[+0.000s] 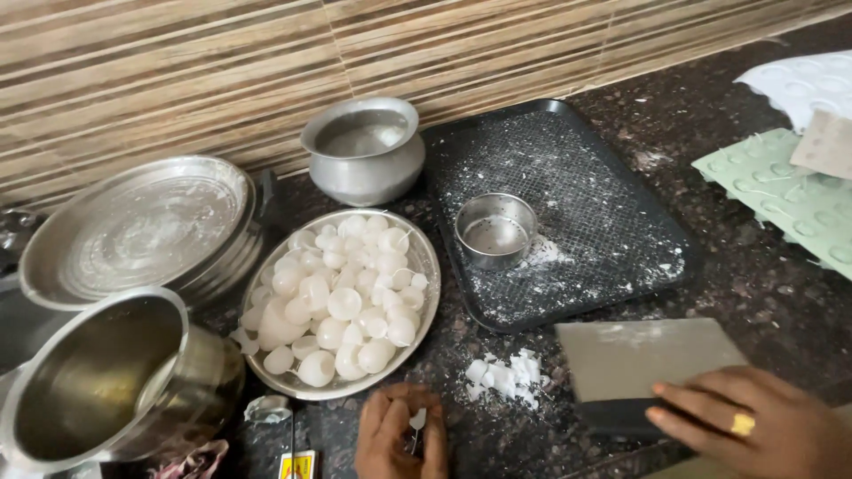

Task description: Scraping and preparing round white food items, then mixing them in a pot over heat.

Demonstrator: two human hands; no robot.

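Note:
My left hand (pixel 399 435) is at the bottom edge, fingers pinched around a small white wax piece (pixel 417 419); a thin dark object seems to sit between the fingers too. My right hand (pixel 759 426), with a gold ring, rests on the near edge of a grey flat card (pixel 639 355) that lies on a dark block. Between the hands lies a small heap of white wax crumbs (pixel 506 374). Just above my left hand, a steel plate (pixel 426 257) holds several white round wax pieces (pixel 342 297).
A black mesh tray (pixel 612 204) dusted with white flakes carries a small steel cup (pixel 495 229). A round metal pot (pixel 364 149) stands by the tiled wall. Steel lid (pixel 138 226) and a steel pot (pixel 111 377) sit at left. Green and white moulds (pixel 790 191) lie at right.

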